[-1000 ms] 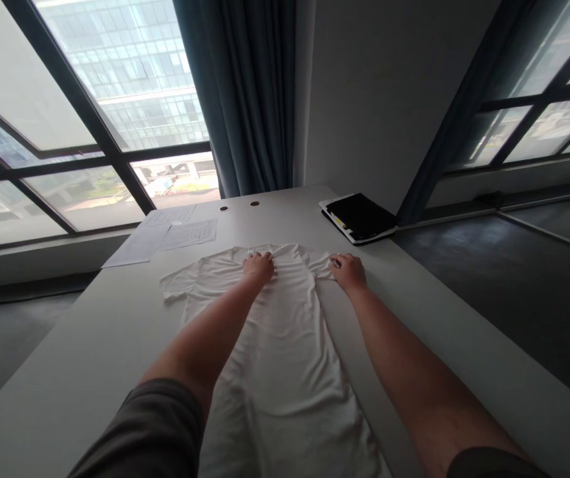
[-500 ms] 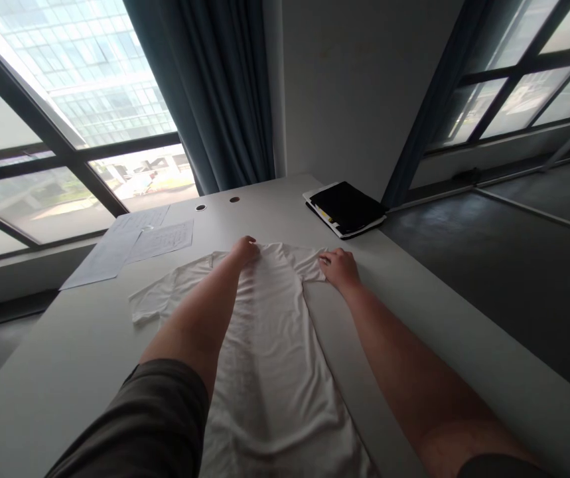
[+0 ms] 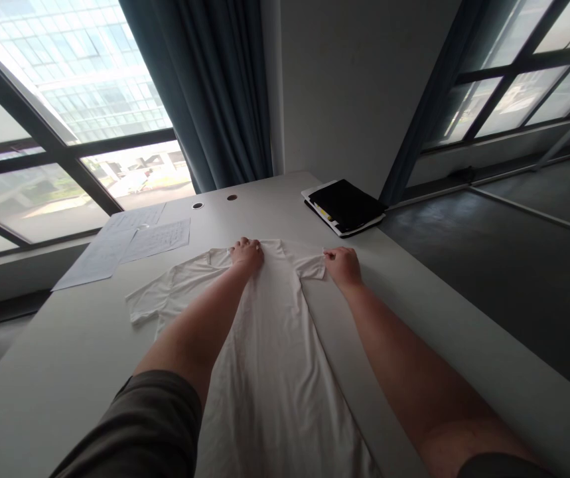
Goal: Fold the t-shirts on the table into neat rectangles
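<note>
A white T-shirt (image 3: 279,345) lies spread on the table, its collar end away from me and its lower part running toward me. My left hand (image 3: 247,253) rests flat on the cloth near the collar, fingers stretched and a little apart. At the far right, my right hand (image 3: 343,264) is closed in a pinch on the tip of the T-shirt's right sleeve. The left sleeve lies out to the side, untouched. My left forearm hides part of the shirt's left side.
The pale table (image 3: 66,372) carries paper sheets (image 3: 158,240) at its far left. A black folder (image 3: 347,204) on white papers lies near the right edge. Two round holes (image 3: 198,206) sit toward the back. Behind are a dark curtain (image 3: 219,93) and windows.
My left hand has turned from a side-on, curled pose to palm down with fingers spread on the shirt. The cloth's middle looks smoother. My right hand stays at the sleeve.
</note>
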A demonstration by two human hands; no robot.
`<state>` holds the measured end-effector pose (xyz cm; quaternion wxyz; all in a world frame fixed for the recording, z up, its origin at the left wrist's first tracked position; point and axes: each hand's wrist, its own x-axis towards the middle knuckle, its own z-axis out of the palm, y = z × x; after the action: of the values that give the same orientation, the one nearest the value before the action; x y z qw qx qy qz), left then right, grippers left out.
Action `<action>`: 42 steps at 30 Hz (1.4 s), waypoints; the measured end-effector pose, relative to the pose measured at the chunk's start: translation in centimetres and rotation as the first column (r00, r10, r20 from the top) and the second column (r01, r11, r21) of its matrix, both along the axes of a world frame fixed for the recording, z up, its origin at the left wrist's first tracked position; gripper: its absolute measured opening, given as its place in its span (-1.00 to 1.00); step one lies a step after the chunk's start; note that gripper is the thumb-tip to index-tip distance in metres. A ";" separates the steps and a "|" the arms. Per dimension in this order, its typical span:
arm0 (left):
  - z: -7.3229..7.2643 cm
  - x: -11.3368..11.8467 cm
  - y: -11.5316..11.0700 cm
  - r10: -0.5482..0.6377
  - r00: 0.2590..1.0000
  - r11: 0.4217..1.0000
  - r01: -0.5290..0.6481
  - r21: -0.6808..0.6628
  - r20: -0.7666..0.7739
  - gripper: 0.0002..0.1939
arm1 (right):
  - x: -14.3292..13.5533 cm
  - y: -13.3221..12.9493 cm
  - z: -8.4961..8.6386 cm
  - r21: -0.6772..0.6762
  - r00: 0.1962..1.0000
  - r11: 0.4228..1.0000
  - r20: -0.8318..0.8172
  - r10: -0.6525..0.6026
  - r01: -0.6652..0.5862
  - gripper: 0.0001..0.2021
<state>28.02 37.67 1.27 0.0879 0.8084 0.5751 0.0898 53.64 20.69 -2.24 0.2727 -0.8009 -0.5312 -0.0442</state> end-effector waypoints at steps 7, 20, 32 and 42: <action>-0.8 1.6 -3.6 -0.148 0.985 0.982 0.158 0.105 -0.093 -0.40 | -0.3 -0.1 0.1 -0.105 0.993 0.989 0.064 -0.100 0.106 -0.65; -1.9 2.2 -2.7 -0.145 0.987 0.988 0.140 -0.063 -0.074 -0.27 | -4.5 -0.7 1.4 -0.421 0.958 0.872 0.022 0.287 -0.251 -0.44; -1.8 2.0 -3.6 -0.216 0.975 0.973 0.220 0.074 -0.053 -0.37 | -3.3 -2.2 3.7 -0.219 0.924 0.916 0.108 0.366 -0.337 -0.66; -1.5 2.2 -3.3 -0.264 0.961 0.964 0.261 -0.040 -0.083 -0.31 | -2.6 -2.0 3.4 -0.379 0.995 0.922 0.025 0.097 -0.080 -0.84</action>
<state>30.20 34.36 -0.21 0.0852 0.8793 0.4673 0.0334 51.06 18.68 1.15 0.1036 -0.8125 -0.5712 0.0538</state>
